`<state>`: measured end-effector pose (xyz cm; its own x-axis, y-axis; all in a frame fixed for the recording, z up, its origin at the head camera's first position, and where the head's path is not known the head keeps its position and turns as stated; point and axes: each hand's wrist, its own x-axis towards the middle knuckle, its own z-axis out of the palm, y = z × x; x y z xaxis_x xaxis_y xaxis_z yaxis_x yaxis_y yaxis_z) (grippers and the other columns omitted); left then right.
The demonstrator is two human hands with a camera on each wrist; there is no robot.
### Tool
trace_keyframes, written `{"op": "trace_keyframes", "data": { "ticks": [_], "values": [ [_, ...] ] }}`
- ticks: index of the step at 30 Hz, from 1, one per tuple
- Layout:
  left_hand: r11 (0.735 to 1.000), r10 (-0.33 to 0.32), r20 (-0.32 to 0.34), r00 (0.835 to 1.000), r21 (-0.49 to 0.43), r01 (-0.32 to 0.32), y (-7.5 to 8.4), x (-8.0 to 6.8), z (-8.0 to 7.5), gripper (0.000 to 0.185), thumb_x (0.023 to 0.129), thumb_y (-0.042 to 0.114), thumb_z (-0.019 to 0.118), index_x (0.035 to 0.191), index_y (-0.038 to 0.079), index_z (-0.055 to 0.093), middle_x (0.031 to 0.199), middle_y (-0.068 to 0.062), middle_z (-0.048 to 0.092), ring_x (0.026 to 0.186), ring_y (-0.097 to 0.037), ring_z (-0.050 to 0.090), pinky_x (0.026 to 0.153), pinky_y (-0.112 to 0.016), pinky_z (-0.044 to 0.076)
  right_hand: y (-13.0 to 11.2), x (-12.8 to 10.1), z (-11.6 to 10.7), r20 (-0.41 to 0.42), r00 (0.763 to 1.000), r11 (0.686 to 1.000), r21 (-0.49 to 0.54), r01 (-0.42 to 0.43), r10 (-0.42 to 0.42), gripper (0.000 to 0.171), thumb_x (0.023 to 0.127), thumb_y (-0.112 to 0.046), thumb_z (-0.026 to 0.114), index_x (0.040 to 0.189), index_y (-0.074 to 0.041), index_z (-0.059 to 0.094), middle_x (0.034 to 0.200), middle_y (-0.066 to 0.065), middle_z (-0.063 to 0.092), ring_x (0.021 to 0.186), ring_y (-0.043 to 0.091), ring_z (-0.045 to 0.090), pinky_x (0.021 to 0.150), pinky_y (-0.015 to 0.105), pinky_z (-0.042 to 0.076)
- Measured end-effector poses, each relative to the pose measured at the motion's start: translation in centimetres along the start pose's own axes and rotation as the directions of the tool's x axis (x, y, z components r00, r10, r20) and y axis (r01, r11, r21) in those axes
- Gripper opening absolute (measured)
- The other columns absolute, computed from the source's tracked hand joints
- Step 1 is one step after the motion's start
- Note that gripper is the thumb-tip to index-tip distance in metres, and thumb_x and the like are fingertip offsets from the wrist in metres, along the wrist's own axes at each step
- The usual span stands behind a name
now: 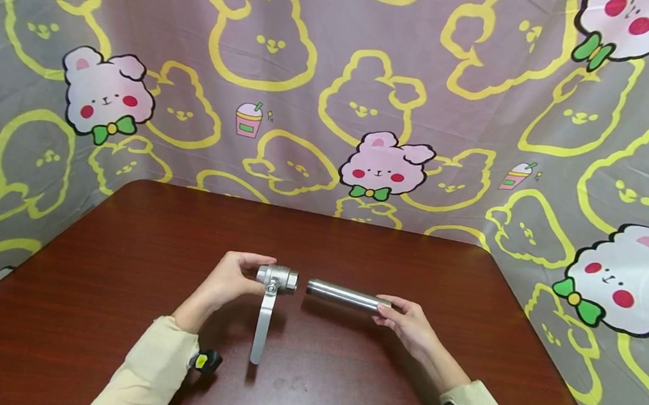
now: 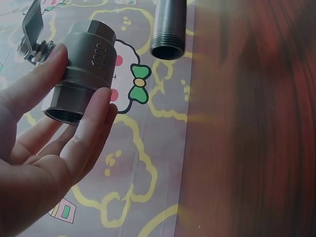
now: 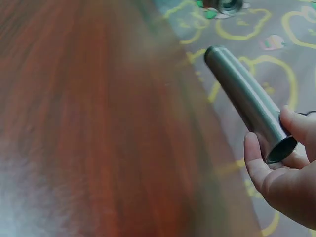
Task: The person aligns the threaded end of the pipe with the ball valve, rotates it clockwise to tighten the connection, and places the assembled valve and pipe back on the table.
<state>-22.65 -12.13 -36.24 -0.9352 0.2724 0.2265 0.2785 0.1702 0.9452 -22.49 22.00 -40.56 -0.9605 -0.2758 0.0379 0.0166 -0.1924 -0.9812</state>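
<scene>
Head view: my left hand [image 1: 228, 282] grips the valve [image 1: 276, 278] by its body above the surface [image 1: 122, 262], its flat lever [image 1: 262, 327] hanging toward me. My right hand [image 1: 409, 326] holds the pipe [image 1: 345, 295] by its far end, near end just short of the valve's port, not touching. I judge the two axes must line up before any turning, or the threads will cross. Room is ample left and right; the patterned backdrop [image 1: 310, 98] stands well behind.

Left wrist view: fingers [image 2: 89, 123] curl round the valve body [image 2: 81, 79]; the pipe's threaded end [image 2: 168, 44] sits apart, slightly off-axis.

Right wrist view: fingertips [image 3: 296, 126] pinch the pipe's open rear end [image 3: 279, 148]; a firmer grip nearer the middle would steady it. The surface edge lies close beside the pipe.
</scene>
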Motion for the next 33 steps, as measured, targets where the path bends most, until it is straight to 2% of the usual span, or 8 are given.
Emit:
{"op": "trace_keyframes", "data": {
  "ticks": [5,8,12,19,26,33],
  "values": [
    [1.000,-0.004,-0.019,1.000,0.005,0.004,0.2,0.0,0.2,0.047,0.063,-0.010,0.070,0.108,-0.014,0.057,0.094,-0.020,0.063,0.074,-0.016,0.056,0.061,-0.024,0.046,-1.4,-0.6,-0.1,-0.058,0.998,1.000,0.003,0.028,-0.028,0.018,0.086,0.007,0.049,0.100,0.002,0.060,0.086,0.006,0.061,0.071,0.016,0.061,0.068,0.026,0.049],
    [1.000,-0.008,-0.025,1.000,0.006,0.008,0.2,0.1,0.2,0.046,0.063,-0.011,0.069,0.107,-0.013,0.058,0.094,-0.019,0.063,0.073,-0.016,0.056,0.061,-0.025,0.046,-2.3,-0.9,0.0,-0.059,0.997,0.999,0.007,0.053,-0.053,0.018,0.086,0.005,0.051,0.101,0.003,0.060,0.086,0.006,0.062,0.070,0.016,0.061,0.068,0.026,0.049],
    [1.000,-0.016,-0.031,0.999,0.004,0.016,0.3,0.1,0.4,0.046,0.063,-0.011,0.068,0.108,-0.012,0.058,0.095,-0.019,0.063,0.072,-0.015,0.056,0.061,-0.025,0.046,-3.3,-1.2,0.2,-0.037,0.996,0.996,0.031,0.085,-0.084,0.020,0.087,0.006,0.049,0.106,0.009,0.056,0.088,0.007,0.061,0.072,0.016,0.061,0.069,0.026,0.049],
    [1.000,-0.029,-0.044,0.999,0.001,0.029,0.4,0.1,0.8,0.047,0.062,-0.013,0.066,0.109,-0.011,0.058,0.097,-0.019,0.063,0.073,-0.016,0.056,0.060,-0.024,0.045,-3.8,-1.6,0.7,0.004,0.994,0.992,0.054,0.110,-0.110,0.020,0.088,0.006,0.048,0.098,-0.003,0.062,0.089,0.007,0.061,0.073,0.016,0.060,0.070,0.026,0.048],
    [1.000,-0.018,-0.045,0.999,-0.023,0.017,0.5,0.1,1.3,0.047,0.063,-0.013,0.065,0.109,-0.011,0.058,0.097,-0.019,0.063,0.074,-0.014,0.057,0.062,-0.023,0.045,-3.9,-1.8,1.3,0.021,0.993,0.992,0.050,0.116,-0.118,0.020,0.087,0.005,0.049,0.098,-0.004,0.064,0.090,0.008,0.060,0.076,0.016,0.060,0.071,0.027,0.048],
    [1.000,0.014,-0.058,0.998,0.018,-0.013,0.8,0.1,1.7,0.046,0.061,-0.013,0.065,0.107,-0.009,0.060,0.096,-0.018,0.063,0.072,-0.015,0.058,0.061,-0.023,0.045,-3.9,-1.8,1.5,0.054,0.990,0.990,0.069,0.124,-0.128,0.024,0.088,0.007,0.046,0.097,-0.007,0.065,0.090,0.006,0.061,0.075,0.015,0.060,0.070,0.026,0.048]
  ]
}}
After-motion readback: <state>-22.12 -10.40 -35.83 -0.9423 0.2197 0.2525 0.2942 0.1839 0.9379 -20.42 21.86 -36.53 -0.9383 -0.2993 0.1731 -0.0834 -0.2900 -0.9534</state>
